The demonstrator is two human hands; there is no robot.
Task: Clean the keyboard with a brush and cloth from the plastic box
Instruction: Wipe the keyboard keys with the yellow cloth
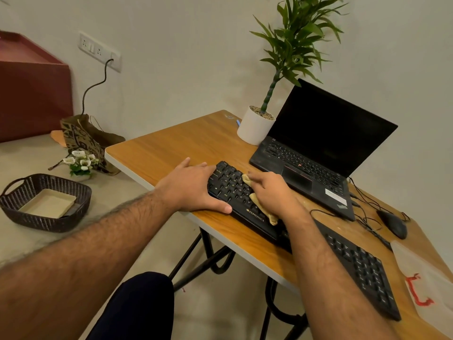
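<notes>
A black keyboard (pixel 355 263) lies along the front edge of the wooden table (pixel 171 148). My left hand (pixel 193 186) grips its left end, thumb on the front edge and fingers over the far corner. My right hand (pixel 272 190) presses a tan cloth (pixel 262 204) down onto the keys just right of the left hand; the cloth's ends stick out past the fingers and below the palm. A translucent plastic box (pixel 431 280) with a red latch stands at the table's right end. No brush is in view.
An open black laptop (pixel 326 148) sits behind the keyboard, with a potted plant (pixel 256 126) to its left and a black mouse (pixel 393 223) with cables to its right. On the floor at left are a woven basket (pixel 46 202), a paper bag (pixel 90 141) and small flowers.
</notes>
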